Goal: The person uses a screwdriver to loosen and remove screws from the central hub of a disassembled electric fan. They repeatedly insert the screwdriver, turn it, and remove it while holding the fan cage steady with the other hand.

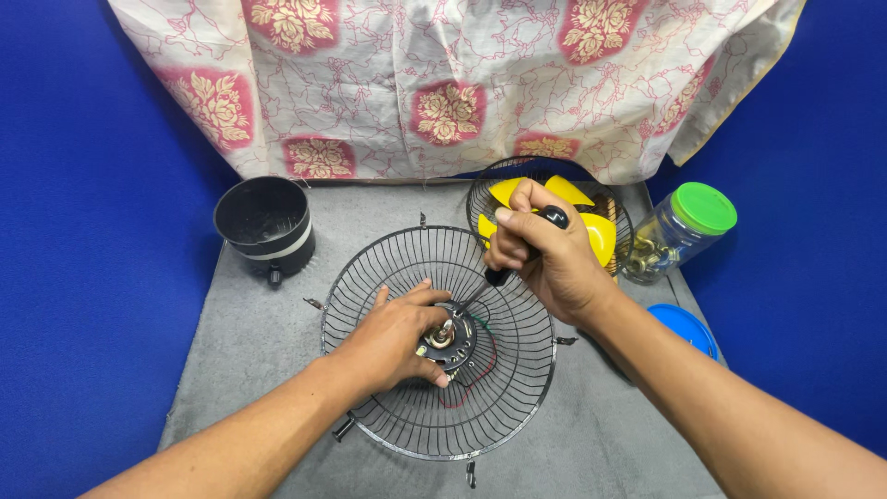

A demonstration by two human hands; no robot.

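My right hand (545,259) was closed tight around the black handle of a screwdriver (525,248). The handle sat up high, near the far rim of the wire fan guard (388,425). From my fist the thin metal shaft ran down and toward me, slanting to my left. Its tip met the motor (450,340) in the middle of the guard. So the long line of the tool went from my right hand, up and away, down to the hub, low and close.

My left hand (397,337) lay flat on the guard, right beside the motor. My fingers curled around its edge and touched it. That hand was the nearer one to the motor. The right hand was off to one side, with only the tool reaching across.

Red and green wires (480,356) looped out from under the motor. The guard rested on a grey mat (240,370).

Behind my right hand sat another guard with yellow blades (602,236) in it. A clear jar with a green lid (679,226) lay to the right. A black cup (265,222) stood far to the left.
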